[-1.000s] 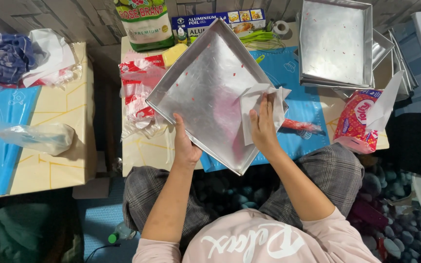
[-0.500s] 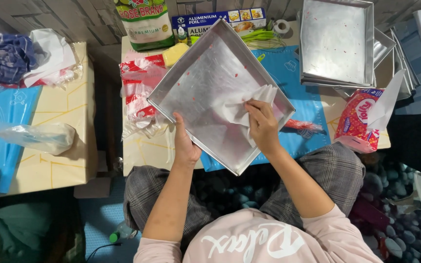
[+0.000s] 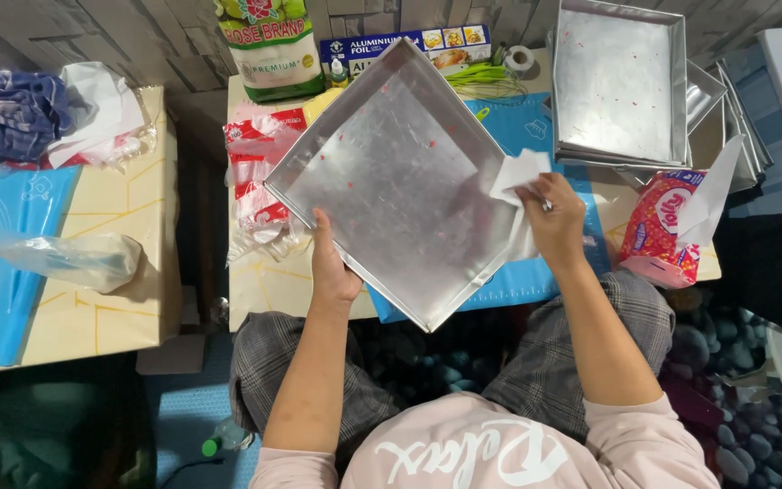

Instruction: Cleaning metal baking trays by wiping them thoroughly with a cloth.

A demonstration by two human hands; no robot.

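Our left hand grips the lower-left edge of the square metal baking tray, thumb over the rim, holding it turned like a diamond above our lap and the low table. At about three o'clock from the tray's centre, our right hand is closed around a crumpled white tissue, pressed against the tray's right corner. Small red specks dot the tray's floor. Beyond the right hand, toward four o'clock, sits a pink tissue pack with a sheet sticking up. At nine o'clock from the tray lie red-and-white plastic bags. Farther off, at one o'clock, we see a stack of metal trays; at twelve o'clock a foil box and a green-and-white sack stand against the wall.
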